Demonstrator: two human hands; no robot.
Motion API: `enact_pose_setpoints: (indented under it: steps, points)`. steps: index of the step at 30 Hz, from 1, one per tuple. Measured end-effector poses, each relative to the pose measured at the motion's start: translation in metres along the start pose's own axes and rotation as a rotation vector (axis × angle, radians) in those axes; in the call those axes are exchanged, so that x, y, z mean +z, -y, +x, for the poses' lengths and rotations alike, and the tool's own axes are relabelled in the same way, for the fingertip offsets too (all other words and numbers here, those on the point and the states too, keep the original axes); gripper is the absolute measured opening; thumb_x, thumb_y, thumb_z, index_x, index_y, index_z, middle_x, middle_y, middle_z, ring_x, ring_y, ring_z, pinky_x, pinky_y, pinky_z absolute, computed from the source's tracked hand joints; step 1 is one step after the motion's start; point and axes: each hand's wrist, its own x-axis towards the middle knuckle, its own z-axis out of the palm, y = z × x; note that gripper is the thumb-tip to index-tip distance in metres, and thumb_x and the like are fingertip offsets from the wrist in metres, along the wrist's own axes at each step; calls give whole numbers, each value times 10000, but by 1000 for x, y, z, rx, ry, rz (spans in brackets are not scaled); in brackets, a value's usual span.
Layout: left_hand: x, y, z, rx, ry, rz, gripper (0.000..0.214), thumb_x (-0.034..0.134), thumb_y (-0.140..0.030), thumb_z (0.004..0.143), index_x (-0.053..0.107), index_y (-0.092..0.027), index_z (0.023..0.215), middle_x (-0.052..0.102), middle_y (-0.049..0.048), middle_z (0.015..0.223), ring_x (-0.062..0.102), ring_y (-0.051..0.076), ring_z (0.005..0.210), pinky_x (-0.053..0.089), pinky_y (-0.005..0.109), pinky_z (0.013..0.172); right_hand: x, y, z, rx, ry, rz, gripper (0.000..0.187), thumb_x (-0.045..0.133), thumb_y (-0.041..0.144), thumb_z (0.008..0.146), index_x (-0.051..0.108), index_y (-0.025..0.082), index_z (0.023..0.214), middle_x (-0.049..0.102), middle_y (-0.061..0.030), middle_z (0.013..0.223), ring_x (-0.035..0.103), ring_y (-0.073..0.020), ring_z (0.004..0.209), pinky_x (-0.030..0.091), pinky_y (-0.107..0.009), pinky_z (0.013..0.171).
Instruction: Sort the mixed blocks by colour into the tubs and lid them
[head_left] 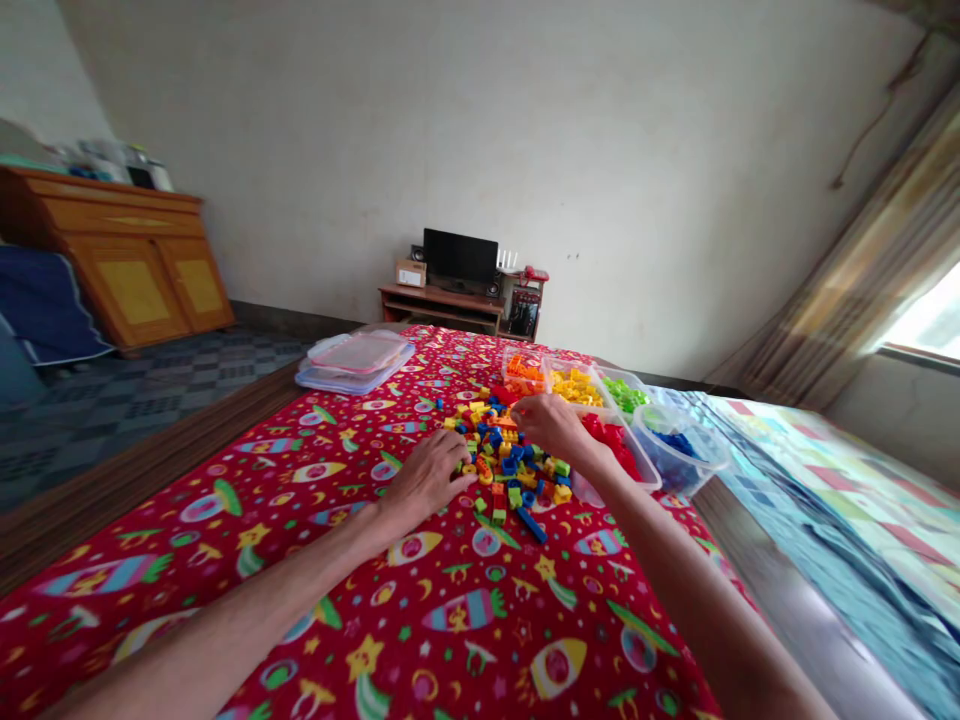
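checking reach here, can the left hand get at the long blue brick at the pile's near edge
Probably yes: the left hand is beside the pile, nothing covers the long blue brick, and the few loose bricks between could be skirted over the red cloth.

a loose heap of small plastic bricks (514, 465), mostly yellow, blue, orange and green, lies jumbled on the far half of the counter (150, 468); a long blue brick (531, 525) sits slantwise on the side toward the near edge. by the far right corner, open clear containers (705, 463) hold orange, yellow, green, red and blue pieces, each colour apart.
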Motion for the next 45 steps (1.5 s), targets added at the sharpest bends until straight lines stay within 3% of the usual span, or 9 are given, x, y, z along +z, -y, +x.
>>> enact_pose_setpoints:
  steps: [5, 11, 17, 26, 31, 35, 38, 42, 45]
  points:
    - [-4, 0, 6, -32, -41, -64, 101, 601, -274, 790, 560, -188, 824, 607, 60, 920, 543, 238, 934, 461, 373, 833, 13, 12, -8, 38, 15, 26, 259, 445, 157, 830, 703, 159, 848, 689, -66, 786, 565, -126, 667, 310, -224, 586]
    - [-19, 20, 19, -376, -160, -451, 190, 547, -372, 753, 514, -209, 846, 615, 17, 787, 607, 189, 754, 482, 308, 698, 27, 13, -13, 45, 130, 47, 271, 445, 161, 841, 712, 152, 881, 700, -91, 871, 610, -155, 762, 350, -227, 636]
    - [-22, 40, 17, -628, -74, -852, 371, 564, -474, 653, 529, -176, 870, 604, 5, 690, 584, 161, 582, 471, 285, 571, 30, 12, -16, 29, 205, 105, 288, 504, 219, 830, 674, 193, 1061, 694, -79, 980, 625, -181, 891, 405, -234, 713]
    - [-15, 49, 28, -686, -95, -712, 392, 596, -441, 612, 632, -149, 872, 615, -4, 677, 553, 146, 593, 407, 247, 567, 49, 20, -16, 108, 162, 52, 265, 490, 290, 857, 656, 189, 1036, 676, -109, 1046, 621, -221, 979, 430, -273, 774]
    - [-5, 62, 49, -674, 88, -577, 313, 648, -432, 511, 653, -163, 670, 654, 27, 657, 587, 200, 662, 417, 269, 600, 46, 10, -12, 107, 58, 143, 220, 500, 274, 849, 671, 161, 929, 694, -106, 946, 628, -203, 917, 424, -260, 752]
    - [-2, 65, 50, -632, 138, -472, 296, 629, -455, 547, 662, -170, 617, 653, 25, 620, 568, 200, 620, 386, 270, 562, 37, 6, -7, 177, -93, 401, 189, 526, 284, 823, 653, 153, 773, 692, -64, 794, 638, -188, 800, 444, -275, 740]
    - [-9, 61, 44, -613, 60, -494, 347, 615, -505, 606, 675, -168, 663, 651, 8, 619, 563, 191, 626, 390, 266, 570, 36, 7, -4, 271, -115, 839, 117, 548, 252, 783, 608, 169, 725, 672, -21, 716, 646, -167, 733, 485, -269, 698]
    - [-18, 45, 46, -671, -46, -776, 362, 626, -517, 660, 649, -157, 684, 644, 1, 625, 591, 177, 649, 454, 273, 620, 38, 10, -4, 364, -86, 1515, 67, 612, 190, 698, 567, 180, 747, 653, 10, 671, 650, -143, 667, 530, -273, 677]
    - [-18, 27, 55, -660, -58, -1046, 364, 678, -477, 668, 658, -139, 801, 696, 42, 793, 638, 184, 737, 510, 305, 709, 41, 13, -5, 418, -53, 1770, 183, 681, 122, 612, 568, 168, 749, 631, 18, 627, 645, -135, 651, 538, -264, 688]
